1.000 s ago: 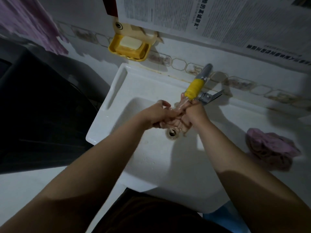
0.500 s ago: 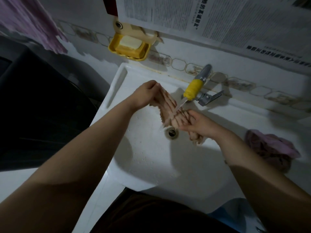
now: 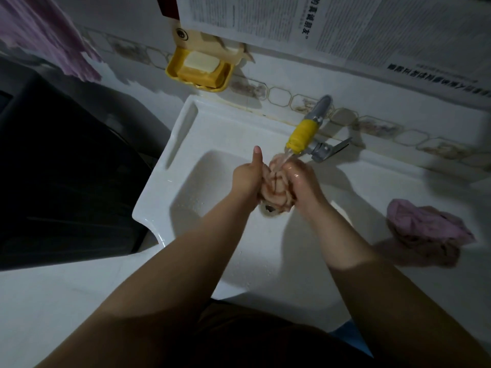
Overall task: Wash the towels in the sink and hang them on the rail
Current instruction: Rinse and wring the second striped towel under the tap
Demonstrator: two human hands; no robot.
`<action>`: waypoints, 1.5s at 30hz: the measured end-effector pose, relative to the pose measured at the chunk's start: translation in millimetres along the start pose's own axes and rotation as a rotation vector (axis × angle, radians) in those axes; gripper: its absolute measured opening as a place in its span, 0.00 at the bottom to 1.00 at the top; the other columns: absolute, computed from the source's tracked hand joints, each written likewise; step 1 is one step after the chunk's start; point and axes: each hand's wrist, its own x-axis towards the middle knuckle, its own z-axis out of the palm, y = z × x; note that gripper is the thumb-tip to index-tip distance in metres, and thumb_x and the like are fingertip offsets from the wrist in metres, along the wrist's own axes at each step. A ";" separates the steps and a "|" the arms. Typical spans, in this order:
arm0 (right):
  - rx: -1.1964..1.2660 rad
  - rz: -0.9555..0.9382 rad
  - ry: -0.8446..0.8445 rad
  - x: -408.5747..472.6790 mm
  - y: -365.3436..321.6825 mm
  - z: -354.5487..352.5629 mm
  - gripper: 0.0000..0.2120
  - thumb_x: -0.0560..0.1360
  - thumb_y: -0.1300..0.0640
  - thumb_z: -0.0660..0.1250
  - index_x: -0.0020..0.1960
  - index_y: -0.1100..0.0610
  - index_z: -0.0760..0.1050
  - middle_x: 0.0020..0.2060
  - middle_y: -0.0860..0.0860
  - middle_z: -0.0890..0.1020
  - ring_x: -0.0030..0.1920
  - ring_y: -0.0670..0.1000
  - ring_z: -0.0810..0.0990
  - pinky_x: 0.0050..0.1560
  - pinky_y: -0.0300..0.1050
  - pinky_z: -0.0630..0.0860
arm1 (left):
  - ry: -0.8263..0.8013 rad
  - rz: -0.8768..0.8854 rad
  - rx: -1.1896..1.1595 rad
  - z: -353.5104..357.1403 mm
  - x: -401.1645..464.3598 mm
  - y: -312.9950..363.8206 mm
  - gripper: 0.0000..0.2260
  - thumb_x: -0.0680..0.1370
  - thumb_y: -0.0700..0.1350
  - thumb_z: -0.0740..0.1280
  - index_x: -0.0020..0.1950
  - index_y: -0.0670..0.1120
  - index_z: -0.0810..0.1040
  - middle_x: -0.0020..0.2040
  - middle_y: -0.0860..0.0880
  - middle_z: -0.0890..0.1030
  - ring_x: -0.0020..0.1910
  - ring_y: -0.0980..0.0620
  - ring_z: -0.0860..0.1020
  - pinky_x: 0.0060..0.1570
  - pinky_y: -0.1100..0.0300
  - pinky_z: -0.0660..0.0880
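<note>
Pale pink cloth, wet and bunched: the towel (image 3: 276,187) sits between my two hands at the centre of the sink (image 3: 186,144), directly over the drain (image 3: 269,207) and under the tap (image 3: 303,135), which stands at one o'clock from it and is running. My left hand (image 3: 247,179) grips the towel's left side, fingers curled into it, thumb stuck up free. My right hand (image 3: 301,181) grips the right side, fingers wrapped into the folds.

A second towel (image 3: 425,229), mauve, lies crumpled on the counter at three o'clock, well apart, not yet in the water. Soap (image 3: 200,62) rests in its yellow dish (image 3: 225,78) on the wall at eleven o'clock.

Risks, as I judge them: the bunched towel may block the drain and let the basin fill. Water striking the wad may splash over the front rim. Tight bunching may leave inner folds unrinsed. The rail is not in view.
</note>
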 end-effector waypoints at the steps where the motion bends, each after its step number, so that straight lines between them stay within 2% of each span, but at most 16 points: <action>1: -0.104 -0.038 -0.006 -6.8 -0.5 7.2 0.11 0.72 0.50 0.69 0.38 0.58 0.77 0.31 0.55 0.79 0.33 0.51 0.78 0.35 0.39 0.73 | 0.017 -0.012 -0.008 2.1 -2.5 2.5 0.25 0.79 0.62 0.57 0.35 0.44 0.76 0.34 0.44 0.79 0.35 0.46 0.79 0.36 0.58 0.76; 4: -0.300 -0.062 0.106 -6.5 -4.7 21.2 0.22 0.75 0.40 0.63 0.37 0.58 0.77 0.31 0.54 0.81 0.34 0.52 0.80 0.35 0.40 0.73 | -0.043 -0.082 -0.136 11.9 -9.3 4.9 0.19 0.81 0.58 0.59 0.51 0.42 0.77 0.44 0.43 0.79 0.37 0.48 0.79 0.33 0.59 0.74; 6: -0.386 -0.045 0.240 6.8 -9.5 21.6 0.19 0.78 0.42 0.60 0.38 0.55 0.76 0.37 0.55 0.81 0.41 0.56 0.81 0.38 0.43 0.71 | -0.095 -0.080 -0.130 20.9 -18.3 3.9 0.19 0.81 0.54 0.59 0.61 0.39 0.76 0.53 0.39 0.80 0.49 0.43 0.81 0.34 0.59 0.73; 11: -0.442 -0.170 0.211 -9.3 1.9 43.9 0.21 0.79 0.46 0.57 0.40 0.58 0.79 0.41 0.60 0.83 0.45 0.58 0.80 0.48 0.48 0.75 | 0.006 0.023 0.223 5.1 -2.1 11.6 0.19 0.81 0.50 0.58 0.68 0.41 0.70 0.66 0.40 0.73 0.65 0.40 0.73 0.53 0.55 0.73; 13: -0.484 -0.159 0.237 -3.7 3.1 43.7 0.20 0.78 0.44 0.58 0.41 0.58 0.79 0.42 0.60 0.83 0.46 0.58 0.81 0.49 0.50 0.76 | -0.039 0.064 0.422 3.9 -4.7 12.8 0.19 0.80 0.50 0.61 0.68 0.44 0.70 0.62 0.43 0.74 0.63 0.41 0.74 0.58 0.54 0.72; 17: -0.478 -0.096 0.342 21.0 0.3 27.8 0.17 0.78 0.47 0.60 0.42 0.58 0.78 0.43 0.62 0.82 0.48 0.62 0.81 0.45 0.52 0.75 | -0.131 -0.103 0.037 22.5 -18.4 9.3 0.19 0.81 0.54 0.57 0.67 0.44 0.70 0.49 0.49 0.78 0.46 0.51 0.81 0.33 0.66 0.76; 20: -0.443 -0.133 0.339 2.7 5.1 41.0 0.22 0.76 0.41 0.59 0.38 0.59 0.78 0.41 0.61 0.83 0.46 0.61 0.81 0.51 0.56 0.76 | -0.073 -0.020 0.254 11.7 2.1 12.0 0.23 0.81 0.53 0.59 0.73 0.43 0.64 0.67 0.41 0.72 0.63 0.43 0.74 0.54 0.57 0.73; 22: -0.484 -0.145 0.346 -5.0 2.8 41.1 0.22 0.77 0.42 0.59 0.39 0.58 0.79 0.42 0.60 0.83 0.46 0.60 0.81 0.50 0.54 0.77 | -0.164 -0.146 0.014 9.4 0.6 11.6 0.25 0.81 0.56 0.59 0.70 0.40 0.68 0.60 0.40 0.78 0.59 0.45 0.78 0.54 0.56 0.75; 24: -0.527 -0.107 0.359 4.7 -0.5 29.9 0.19 0.78 0.43 0.59 0.39 0.55 0.77 0.43 0.58 0.83 0.47 0.60 0.81 0.48 0.50 0.76 | -0.315 -0.244 -0.244 6.9 -13.0 10.9 0.22 0.81 0.59 0.55 0.55 0.42 0.78 0.30 0.45 0.81 0.30 0.51 0.81 0.29 0.65 0.76; 26: -0.594 -0.017 0.306 16.7 -0.8 17.3 0.19 0.77 0.42 0.59 0.37 0.54 0.74 0.41 0.55 0.82 0.46 0.59 0.81 0.48 0.49 0.76 | -0.468 -0.252 -0.291 4.1 -21.9 10.8 0.23 0.81 0.62 0.52 0.46 0.45 0.76 0.21 0.49 0.75 0.17 0.54 0.73 0.19 0.70 0.68; 30: -0.480 0.146 0.216 37.5 -2.4 -0.2 0.19 0.75 0.43 0.60 0.42 0.58 0.78 0.35 0.55 0.80 0.41 0.58 0.80 0.44 0.46 0.75 | -0.626 -0.065 0.204 -32.1 -5.4 10.6 0.12 0.79 0.54 0.64 0.46 0.46 0.74 0.30 0.49 0.69 0.22 0.58 0.64 0.20 0.70 0.58; 33: -0.415 0.183 0.070 38.2 -5.9 -19.8 0.22 0.73 0.42 0.64 0.58 0.57 0.77 0.46 0.54 0.82 0.45 0.53 0.81 0.49 0.46 0.78 | -0.560 0.074 0.465 -55.4 13.6 6.5 0.04 0.76 0.42 0.69 0.49 0.43 0.77 0.31 0.49 0.68 0.25 0.57 0.62 0.22 0.67 0.57; 35: -0.371 0.132 -0.041 28.7 -8.1 -28.9 0.17 0.72 0.44 0.68 0.56 0.52 0.76 0.48 0.53 0.83 0.45 0.51 0.83 0.47 0.46 0.80 | -0.470 0.163 0.460 -63.1 19.5 8.2 0.07 0.78 0.42 0.67 0.53 0.42 0.77 0.33 0.49 0.71 0.27 0.57 0.65 0.23 0.65 0.60; 38: -0.274 0.099 -0.279 7.8 -14.2 -35.8 0.06 0.77 0.56 0.67 0.51 0.50 0.72 0.39 0.49 0.78 0.29 0.40 0.79 0.27 0.34 0.73 | -0.497 0.266 0.383 -66.9 21.2 14.6 0.10 0.81 0.46 0.61 0.51 0.40 0.76 0.34 0.49 0.71 0.31 0.56 0.67 0.29 0.65 0.65; 41: -0.256 0.158 -0.437 -5.8 -20.4 -45.2 0.17 0.76 0.65 0.66 0.60 0.51 0.67 0.30 0.43 0.77 0.22 0.38 0.74 0.22 0.30 0.68 | -0.448 0.297 0.261 -63.5 16.5 18.9 0.11 0.84 0.44 0.56 0.54 0.39 0.74 0.37 0.45 0.75 0.32 0.54 0.71 0.29 0.63 0.66; 45: -0.367 0.126 -0.286 -5.8 -12.4 -47.2 0.03 0.79 0.55 0.64 0.49 0.54 0.73 0.31 0.49 0.75 0.21 0.40 0.70 0.23 0.35 0.66 | -0.336 0.295 0.165 -56.1 10.3 15.7 0.12 0.83 0.46 0.57 0.54 0.39 0.76 0.34 0.44 0.77 0.28 0.52 0.73 0.23 0.63 0.66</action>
